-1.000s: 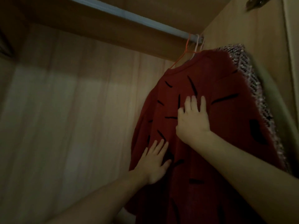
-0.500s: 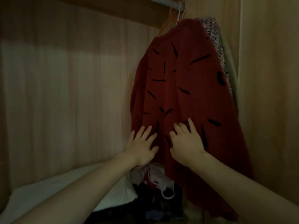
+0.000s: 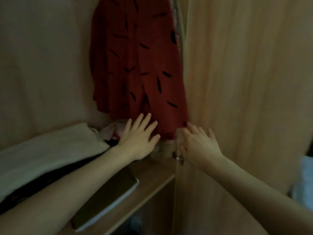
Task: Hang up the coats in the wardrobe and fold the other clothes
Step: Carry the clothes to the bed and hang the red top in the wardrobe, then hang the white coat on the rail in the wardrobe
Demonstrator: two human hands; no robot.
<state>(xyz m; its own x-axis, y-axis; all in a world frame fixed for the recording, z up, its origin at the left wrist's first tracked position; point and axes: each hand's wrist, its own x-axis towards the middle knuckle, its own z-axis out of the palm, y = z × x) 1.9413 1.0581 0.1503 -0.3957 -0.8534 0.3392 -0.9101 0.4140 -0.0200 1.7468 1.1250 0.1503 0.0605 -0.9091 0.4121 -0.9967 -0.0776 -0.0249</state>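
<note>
Red coat (image 3: 138, 65) hangs in the wardrobe (image 3: 237, 82); left hand (image 3: 139, 135) and right hand (image 3: 199, 143), fingers spread, touch its hem.

Both forearms are bare, with no sleeves in view. The left hand (image 3: 138, 139) and right hand (image 3: 199, 146) seem ringless, though it is dim.

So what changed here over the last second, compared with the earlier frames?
Both hands slid down the red garment: the left hand from mid-height, the right hand from its chest, now both at the hem with fingers spread. Neither took a grip. The garment stayed hanging at the wardrobe's right side.
</note>
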